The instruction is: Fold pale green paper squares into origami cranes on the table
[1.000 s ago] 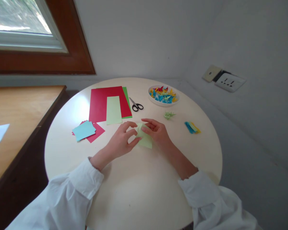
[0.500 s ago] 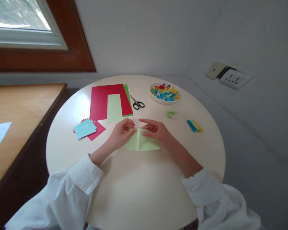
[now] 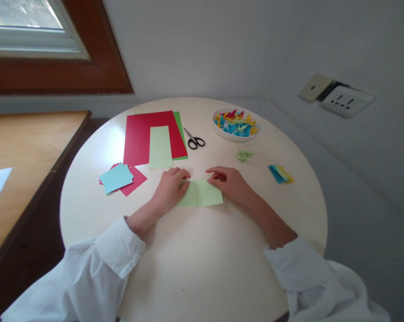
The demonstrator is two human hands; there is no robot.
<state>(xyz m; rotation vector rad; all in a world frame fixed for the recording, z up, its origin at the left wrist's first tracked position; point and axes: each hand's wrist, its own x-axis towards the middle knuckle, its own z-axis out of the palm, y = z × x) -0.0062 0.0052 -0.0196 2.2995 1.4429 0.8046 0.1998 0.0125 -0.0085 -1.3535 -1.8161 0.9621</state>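
A pale green sheet of paper with a crease down its middle lies on the round white table between my hands. My left hand is closed at its left side, with thumb and fingers on the far left corner. At the far right corner, my right hand pinches the paper's edge between thumb and bent fingers. Beyond the hands lies another pale green paper strip on a red sheet, with a green sheet partly hidden underneath.
Black-handled scissors lie past my hands. A white dish holds many folded paper cranes. Small green folded papers and a blue-yellow bundle lie at right; light blue cards on pink paper lie at left.
My hands have spread apart along the paper's far edge, the right hand shifting right. The paper lies flatter, its raised middle crease now lower. The view has tilted slightly.
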